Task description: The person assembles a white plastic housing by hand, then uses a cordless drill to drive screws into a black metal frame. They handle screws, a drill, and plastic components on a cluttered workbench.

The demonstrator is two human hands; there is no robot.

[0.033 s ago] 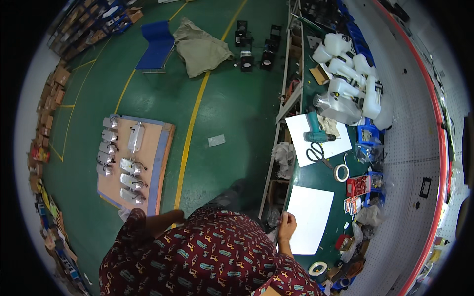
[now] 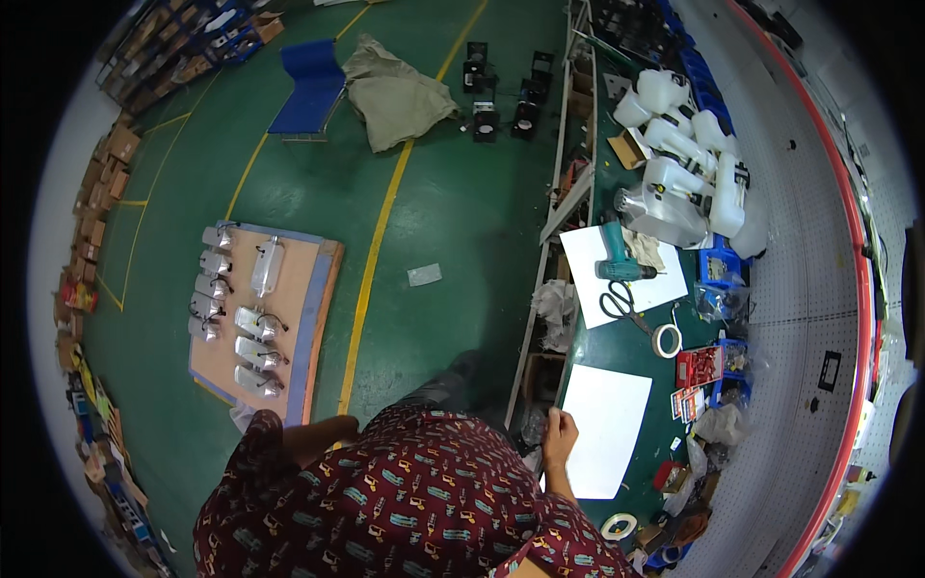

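Note:
My right hand (image 2: 559, 436) is at the bench's near edge, over the left side of a blank white sheet (image 2: 609, 424). Its fingers are curled inward, and whatever may be inside them is hidden. On my left, the forearm (image 2: 323, 435) bends in toward my body, and the fingers there cannot be made out. Farther along the bench a teal cordless drill (image 2: 615, 255) lies on a second white sheet (image 2: 581, 252), with black-handled scissors (image 2: 624, 301) beside it. A roll of tape (image 2: 667, 340) sits by the scissors.
White plastic bottles (image 2: 665, 173) crowd the bench's far end. A red box (image 2: 700, 367) and another tape roll (image 2: 619, 526) lie on it too. On the floor at left, a board (image 2: 289, 289) carries several lamp-like units. Beyond are a blue folding chair (image 2: 310, 91) and grey-green cloth (image 2: 395, 101).
The view has shifted very slightly. My right hand stays at the bench edge with its fingers curled, and nothing on the bench has visibly moved.

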